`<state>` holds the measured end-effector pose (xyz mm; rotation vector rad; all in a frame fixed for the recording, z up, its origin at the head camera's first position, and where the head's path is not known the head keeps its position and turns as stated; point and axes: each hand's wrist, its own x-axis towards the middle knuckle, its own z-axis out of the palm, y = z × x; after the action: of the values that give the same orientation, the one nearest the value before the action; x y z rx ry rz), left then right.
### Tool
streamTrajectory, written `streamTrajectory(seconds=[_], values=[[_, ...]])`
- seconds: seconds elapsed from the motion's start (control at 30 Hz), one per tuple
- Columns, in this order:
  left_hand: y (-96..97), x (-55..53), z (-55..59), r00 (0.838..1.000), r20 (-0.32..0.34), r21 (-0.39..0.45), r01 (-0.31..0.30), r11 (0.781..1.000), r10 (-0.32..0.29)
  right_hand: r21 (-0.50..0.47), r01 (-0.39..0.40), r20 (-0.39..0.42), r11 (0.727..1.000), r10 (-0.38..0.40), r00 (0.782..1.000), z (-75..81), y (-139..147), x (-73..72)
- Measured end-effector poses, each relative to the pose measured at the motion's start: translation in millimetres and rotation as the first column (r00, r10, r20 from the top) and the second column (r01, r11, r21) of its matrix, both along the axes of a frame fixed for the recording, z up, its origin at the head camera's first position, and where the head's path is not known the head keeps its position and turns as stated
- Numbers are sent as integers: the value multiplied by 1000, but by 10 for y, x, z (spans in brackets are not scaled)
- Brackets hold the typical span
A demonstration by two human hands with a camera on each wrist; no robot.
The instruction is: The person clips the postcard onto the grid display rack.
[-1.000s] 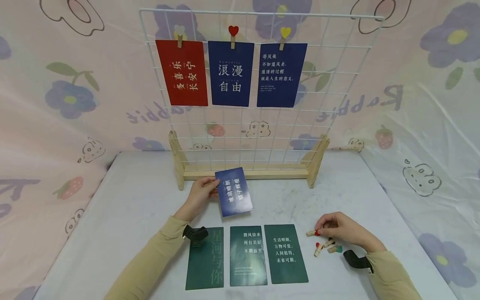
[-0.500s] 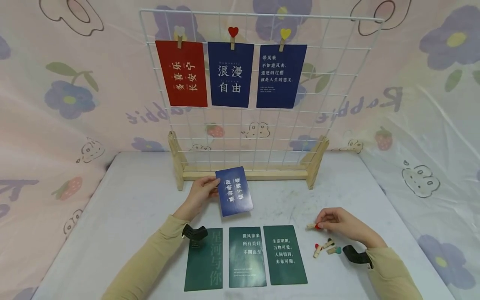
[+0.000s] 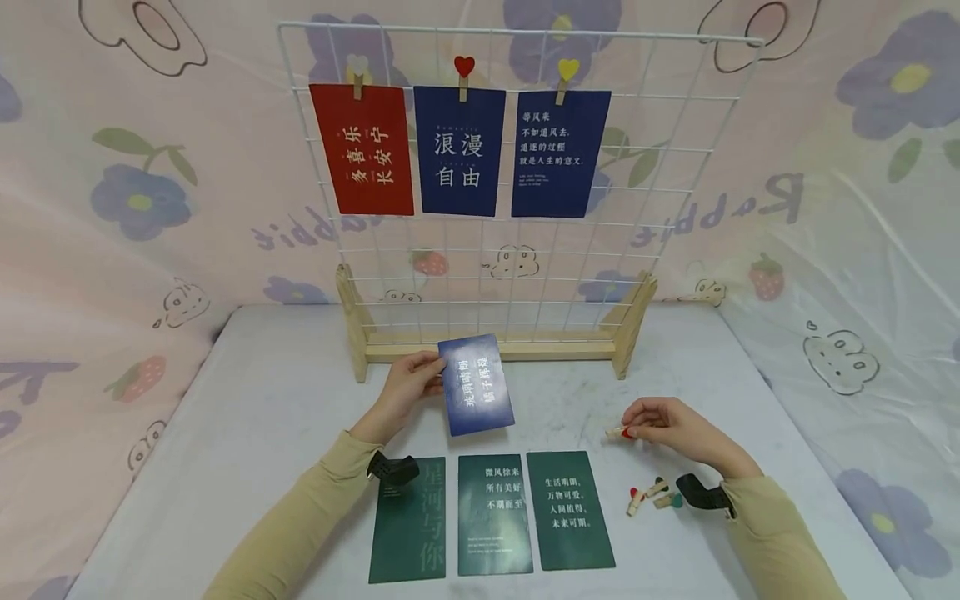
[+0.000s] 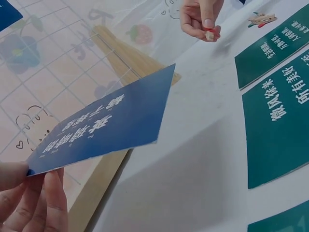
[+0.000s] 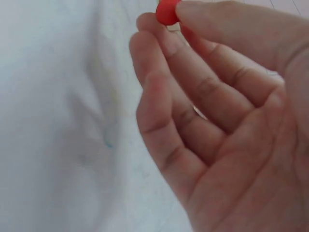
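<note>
Thumb and fingers of the left hand pinch the left edge of a card, held above the table in front of the rack; its white lettering, turned sideways, reads 玻璃晴朗 and 橘子辉煌. The right hand pinches a red-ended clip, mostly hidden by the fingers and cut off at the top of the right wrist view. Three cards hang clipped to the rack: a red one, 多喜乐 长安宁 sideways; a blue one, 浪漫自由; and another blue one, 等风来 不如追风去, 追逐的过程 就是人生的意义, its small lines below too fine to read. On the table lie three green cards: the left reads 星河与你 in faint characters, its upper part partly covered by the black wrist camera; the middle, 微风徐来 所有美好 不期而至, over illegible small print; the right, 生活明朗, 万物可爱, 人间值得, 未来可期. Loose clips lie close together near the right hand, too small to make out fully. Behind, the cloth shows "Rabbit" mirrored, partly blocked by the rack.
</note>
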<state>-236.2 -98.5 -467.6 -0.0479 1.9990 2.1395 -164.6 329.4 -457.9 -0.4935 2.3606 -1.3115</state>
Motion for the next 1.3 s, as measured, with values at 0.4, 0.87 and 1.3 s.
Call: streamTrajectory(seconds=[0.4,0.87,1.3], values=[[25,25,56,999,-33,-28,-2,1000,1,49,46,-9,998,-45,999,22,-81,-137],[11,23,134,999,-36,-50,-6,999,4,3,65,-6,998,-65,998,112,-181,-260],[105,-23,263,997,-72,-18,38,999,-39,-6,105,-23,995,-105,994,219,-277,-342]])
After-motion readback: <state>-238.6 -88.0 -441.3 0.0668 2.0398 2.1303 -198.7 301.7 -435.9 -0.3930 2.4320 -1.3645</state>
